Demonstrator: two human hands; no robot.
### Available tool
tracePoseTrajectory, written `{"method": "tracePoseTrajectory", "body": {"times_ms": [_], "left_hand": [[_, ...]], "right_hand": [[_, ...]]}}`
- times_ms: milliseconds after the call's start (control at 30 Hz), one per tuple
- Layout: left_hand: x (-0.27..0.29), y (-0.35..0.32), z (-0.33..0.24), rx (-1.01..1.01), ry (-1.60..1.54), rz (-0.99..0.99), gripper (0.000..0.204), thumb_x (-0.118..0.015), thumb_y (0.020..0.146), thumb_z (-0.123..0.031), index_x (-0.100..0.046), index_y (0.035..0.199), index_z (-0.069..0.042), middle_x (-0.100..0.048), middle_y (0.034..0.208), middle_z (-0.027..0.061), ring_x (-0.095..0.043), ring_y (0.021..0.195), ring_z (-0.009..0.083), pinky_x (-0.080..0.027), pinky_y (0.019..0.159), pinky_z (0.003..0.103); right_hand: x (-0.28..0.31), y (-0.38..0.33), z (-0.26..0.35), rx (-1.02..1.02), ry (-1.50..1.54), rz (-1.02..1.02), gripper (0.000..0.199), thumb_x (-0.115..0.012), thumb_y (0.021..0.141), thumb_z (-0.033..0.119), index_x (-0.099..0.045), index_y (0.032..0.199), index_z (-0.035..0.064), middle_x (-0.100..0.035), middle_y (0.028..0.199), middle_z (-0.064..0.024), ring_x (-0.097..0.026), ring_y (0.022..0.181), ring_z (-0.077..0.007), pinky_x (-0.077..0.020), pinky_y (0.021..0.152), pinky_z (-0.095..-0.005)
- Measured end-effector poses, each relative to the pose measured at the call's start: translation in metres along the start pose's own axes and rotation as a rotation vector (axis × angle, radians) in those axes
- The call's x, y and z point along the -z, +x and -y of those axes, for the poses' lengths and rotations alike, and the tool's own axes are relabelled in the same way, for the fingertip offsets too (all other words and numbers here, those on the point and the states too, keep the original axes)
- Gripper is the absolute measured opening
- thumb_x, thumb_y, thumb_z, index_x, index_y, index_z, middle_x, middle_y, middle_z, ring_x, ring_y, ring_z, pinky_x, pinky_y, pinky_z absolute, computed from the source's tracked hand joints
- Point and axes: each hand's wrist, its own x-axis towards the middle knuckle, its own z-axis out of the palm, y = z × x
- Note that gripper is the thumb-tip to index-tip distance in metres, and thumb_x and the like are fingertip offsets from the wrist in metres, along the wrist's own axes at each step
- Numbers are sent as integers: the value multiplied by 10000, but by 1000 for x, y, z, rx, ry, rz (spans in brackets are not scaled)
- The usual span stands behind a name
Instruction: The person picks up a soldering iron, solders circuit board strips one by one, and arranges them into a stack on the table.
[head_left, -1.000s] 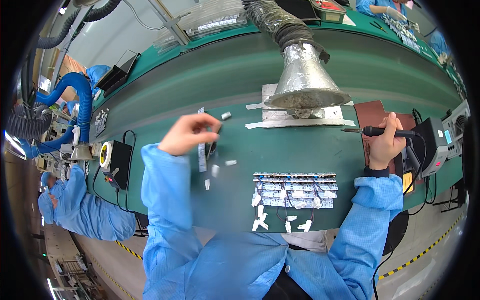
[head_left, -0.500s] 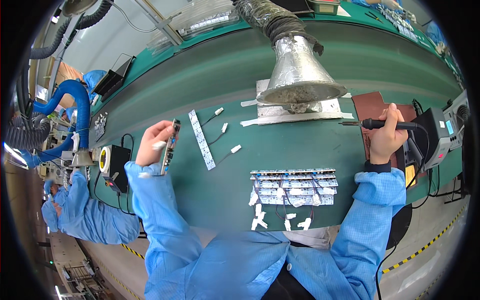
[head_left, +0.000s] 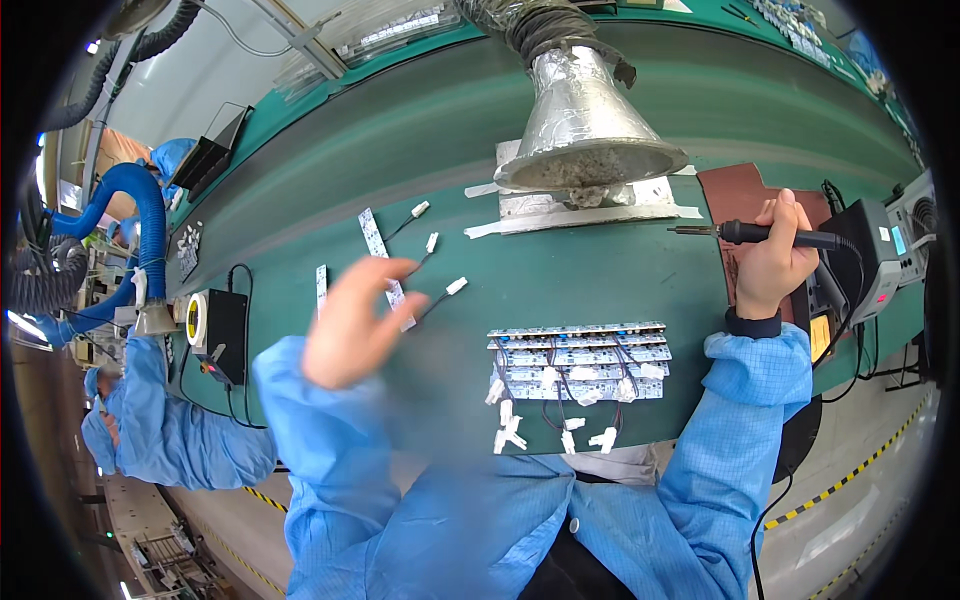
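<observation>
My right hand (head_left: 772,262) is closed around a soldering iron (head_left: 738,233), its bare tip pointing left above the bench. My left hand (head_left: 352,322), slightly blurred, has thumb and fingers apart with nothing visible between them. It reaches over a white LED circuit strip (head_left: 372,234) and hides part of it. From that strip, short dark wires end in white connectors (head_left: 457,286). Just left of the hand, a second white strip (head_left: 321,288) lies partly covered. In front of me several wired circuit strips (head_left: 578,358) lie in an overlapping row, their connectors hanging toward me.
A metal fume hood (head_left: 592,130) hangs over a taped white plate (head_left: 640,213). At right sit a brown mat (head_left: 722,190) and a soldering station (head_left: 868,262). A black solder-feeder box (head_left: 222,335) stands at left, near a blue duct (head_left: 150,215) and a co-worker in blue (head_left: 185,410).
The strip my left hand held has been let go and lies on the bench at left. That hand has moved right and opened over the wired strip. My right hand stays nearly still.
</observation>
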Motion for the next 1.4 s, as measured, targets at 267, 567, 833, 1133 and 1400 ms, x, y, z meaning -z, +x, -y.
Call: {"method": "tracePoseTrajectory", "body": {"times_ms": [267,567,833,1133,1400], "left_hand": [[-67,22,-45,-255,-110,319,271,-681,857,-232,-664,1048,-40,-610,942,128,-619,892,294,-497,762,373],[-68,45,-29,-116,-628,616,170,-683,889,-166,-690,962,-13,-554,846,33,-520,784,118,-423,676,271],[-92,46,-40,280,-994,373,355,-642,898,-54,-501,1220,-1,-613,1069,63,-565,826,73,-462,617,217],[-109,37,-27,-96,-689,83,322,-598,867,-6,-524,1179,19,-629,1054,154,-633,1030,263,-492,894,349],[-111,36,-28,-160,-661,34,317,-601,853,6,-532,1162,21,-637,1066,187,-635,1019,335,-504,868,373]], "right_hand": [[-3,-1,4,-29,5,1,364,-529,970,137,-464,632,19,-456,635,-8,-402,612,-83,-330,580,-242],[-4,1,13,43,18,-48,351,-530,958,114,-459,627,20,-448,620,-11,-408,617,-95,-331,586,-257],[-21,-12,36,173,154,-194,397,-511,932,102,-326,581,77,-332,555,-13,-336,540,-120,-286,523,-280],[-42,-71,59,377,-89,563,404,-446,965,237,-387,610,52,-365,488,-44,-332,421,-138,-230,413,-307],[-59,-82,51,430,5,609,376,-476,945,177,-398,603,43,-361,451,-45,-320,369,-159,-219,380,-320]]}}
